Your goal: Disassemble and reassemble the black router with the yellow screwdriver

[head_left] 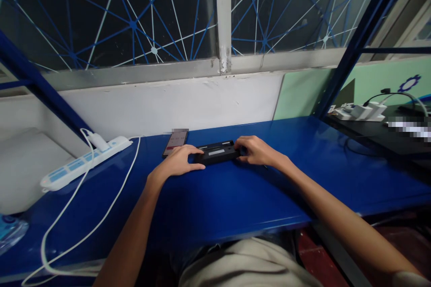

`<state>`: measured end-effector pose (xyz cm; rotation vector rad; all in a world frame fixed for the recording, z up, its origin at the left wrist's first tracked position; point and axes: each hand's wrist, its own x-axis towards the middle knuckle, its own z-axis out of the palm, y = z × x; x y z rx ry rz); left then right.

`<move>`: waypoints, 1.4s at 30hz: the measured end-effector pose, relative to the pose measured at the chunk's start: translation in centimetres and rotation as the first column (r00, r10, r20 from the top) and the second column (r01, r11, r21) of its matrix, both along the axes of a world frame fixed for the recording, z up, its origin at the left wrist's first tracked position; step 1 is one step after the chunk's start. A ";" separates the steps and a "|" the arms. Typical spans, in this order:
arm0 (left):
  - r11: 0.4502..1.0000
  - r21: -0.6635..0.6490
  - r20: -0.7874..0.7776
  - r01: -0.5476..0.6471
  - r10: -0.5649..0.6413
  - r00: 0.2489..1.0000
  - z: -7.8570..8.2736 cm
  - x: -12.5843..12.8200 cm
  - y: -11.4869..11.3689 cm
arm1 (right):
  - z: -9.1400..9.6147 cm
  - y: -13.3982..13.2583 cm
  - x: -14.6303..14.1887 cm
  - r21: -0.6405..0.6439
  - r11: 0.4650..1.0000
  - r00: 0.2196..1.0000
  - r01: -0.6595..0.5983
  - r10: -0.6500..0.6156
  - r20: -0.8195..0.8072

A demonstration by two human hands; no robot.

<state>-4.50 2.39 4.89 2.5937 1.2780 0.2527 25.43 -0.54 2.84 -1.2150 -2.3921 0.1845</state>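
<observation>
Loosely creased beige top [249, 267], pale sleeve edge [408, 279] on the right arm [340, 208], bare forearms [138, 222], bare fingers [192, 149]

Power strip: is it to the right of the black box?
No, the white power strip lies to the left of the black box.

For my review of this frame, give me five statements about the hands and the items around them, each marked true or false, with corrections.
1. The left hand is at the left end of a black case, the right hand at its right end. True.
2. A phone lies beyond the left hand. True.
3. The right hand is holding the phone. False: it is at the black case.
4. A white power strip lies left of the phone. True.
5. Nothing is plugged into the power strip. False: a white plug sits near its far end.
</observation>
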 end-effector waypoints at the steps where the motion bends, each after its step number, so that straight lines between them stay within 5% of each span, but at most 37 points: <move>1: 1.000 0.005 0.002 0.005 -0.005 1.000 -0.1 0.0 0.1 | 0.0 0.0 0.0 0.005 1.000 1.000 0.005 -0.005 0.011; 12: 0.999 0.033 0.023 0.019 -0.020 1.000 -1.0 0.0 0.6 | 0.4 -0.2 0.0 0.013 0.999 0.996 0.053 -0.054 0.073; 42: 1.000 -0.021 0.107 0.009 -0.007 0.994 0.1 0.2 -0.1 | -1.0 0.7 0.4 0.059 0.998 0.992 0.014 -0.021 0.123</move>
